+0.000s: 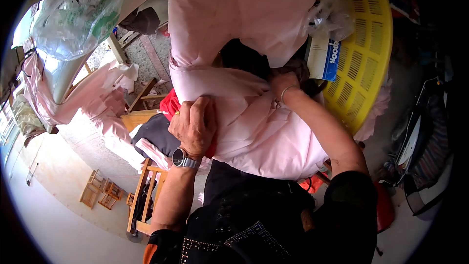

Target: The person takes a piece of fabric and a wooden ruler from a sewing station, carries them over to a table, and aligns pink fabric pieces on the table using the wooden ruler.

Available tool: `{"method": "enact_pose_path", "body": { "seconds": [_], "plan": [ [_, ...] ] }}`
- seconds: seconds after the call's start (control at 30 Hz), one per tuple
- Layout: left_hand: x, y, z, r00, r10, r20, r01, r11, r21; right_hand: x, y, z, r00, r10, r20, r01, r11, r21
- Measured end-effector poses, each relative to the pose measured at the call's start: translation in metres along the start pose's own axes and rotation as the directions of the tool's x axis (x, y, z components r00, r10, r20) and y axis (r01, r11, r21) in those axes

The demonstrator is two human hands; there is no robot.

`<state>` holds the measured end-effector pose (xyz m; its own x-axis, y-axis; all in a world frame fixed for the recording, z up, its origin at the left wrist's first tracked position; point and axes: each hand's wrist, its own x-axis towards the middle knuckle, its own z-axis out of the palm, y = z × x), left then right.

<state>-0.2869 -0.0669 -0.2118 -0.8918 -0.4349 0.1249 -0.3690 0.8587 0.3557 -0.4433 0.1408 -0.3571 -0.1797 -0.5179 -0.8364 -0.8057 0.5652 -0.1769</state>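
A large pink fabric (244, 102) lies bunched and folded over my lap. My left hand (194, 123), wearing a ring and a wristwatch (184, 158), is closed with bent fingers on the left edge of the fabric. On the other side, my right hand (284, 84), with a bracelet (287, 91) on its wrist, is closed at the fabric's right edge; its fingertips are partly hidden in the folds. Between the hands and a further stretch of pink fabric (239, 10) is a dark gap. Red cloth (169, 102) shows beside my left hand.
A yellow slotted plastic basket (364, 63) stands close at the right, with a blue and white packet (323, 58) by it. Clear plastic bags (73, 24) hang at upper left. Wooden stools (146, 195) and more pink fabric (105, 102) are at the left.
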Motion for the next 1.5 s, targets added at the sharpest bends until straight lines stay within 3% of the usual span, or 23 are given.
{"method": "enact_pose_path", "body": {
  "seconds": [0.03,0.13,0.23,0.33,0.43,0.53,0.73,0.83,0.93,1.03,1.23,1.33,1.4,1.5],
  "plan": [
    [0.0,0.0,0.0,1.0,-0.001,0.0,0.001,1.0,-0.003,0.003,-0.005,0.003,1.0,-0.011,-0.017,0.011,0.999,-0.039],
    [0.0,-0.001,0.0,1.0,-0.002,-0.006,0.002,1.0,-0.003,0.03,-0.023,0.007,0.985,0.104,0.141,-0.108,0.994,0.021],
    [0.001,0.0,0.001,1.0,0.0,-0.013,0.0,1.0,-0.002,0.043,-0.046,0.028,0.986,0.028,-0.167,-0.034,0.999,-0.034],
    [0.001,0.0,0.001,1.0,-0.002,-0.009,0.002,1.0,0.001,0.068,-0.057,0.035,0.974,0.162,-0.16,-0.085,0.911,0.404],
    [0.003,-0.002,-0.001,1.0,0.002,-0.01,-0.002,1.0,0.005,0.071,-0.065,0.035,0.942,0.088,-0.324,0.08,0.879,0.47],
    [0.004,-0.001,-0.001,1.0,0.003,-0.017,-0.003,1.0,0.013,0.073,-0.053,0.047,0.977,-0.026,-0.213,0.129,0.864,0.486],
    [0.004,-0.001,-0.002,1.0,-0.011,-0.006,0.011,1.0,0.009,0.043,-0.022,0.028,0.994,-0.028,0.105,-0.006,0.953,0.303],
    [0.004,-0.001,-0.002,1.0,-0.014,-0.005,0.014,1.0,-0.005,0.036,-0.007,0.032,0.952,0.161,0.258,-0.263,0.864,0.429],
    [0.001,-0.002,0.002,1.0,-0.008,-0.028,0.008,1.0,-0.008,0.03,-0.013,0.039,0.97,0.175,0.167,-0.223,0.915,0.337],
    [0.001,-0.002,0.002,1.0,-0.009,-0.027,0.009,1.0,-0.002,0.026,-0.02,0.016,0.974,0.087,0.209,-0.175,0.873,0.455],
    [0.002,-0.002,0.003,0.999,0.002,-0.04,-0.003,1.0,-0.016,0.029,-0.024,0.019,0.989,0.112,0.095,-0.147,0.758,0.635],
    [0.001,-0.001,0.002,1.0,-0.014,-0.021,0.014,1.0,-0.02,0.081,-0.023,0.1,0.994,0.094,0.056,-0.109,0.811,0.575],
    [0.002,0.001,-0.003,0.999,-0.043,0.032,0.044,0.999,-0.025,0.079,-0.026,0.096,0.997,0.077,-0.008,-0.06,0.832,0.551],
    [0.002,-0.001,0.001,1.0,-0.01,-0.029,0.009,1.0,-0.014,0.066,-0.025,0.082,0.991,0.065,-0.12,0.003,0.867,0.498]
  ]
}}
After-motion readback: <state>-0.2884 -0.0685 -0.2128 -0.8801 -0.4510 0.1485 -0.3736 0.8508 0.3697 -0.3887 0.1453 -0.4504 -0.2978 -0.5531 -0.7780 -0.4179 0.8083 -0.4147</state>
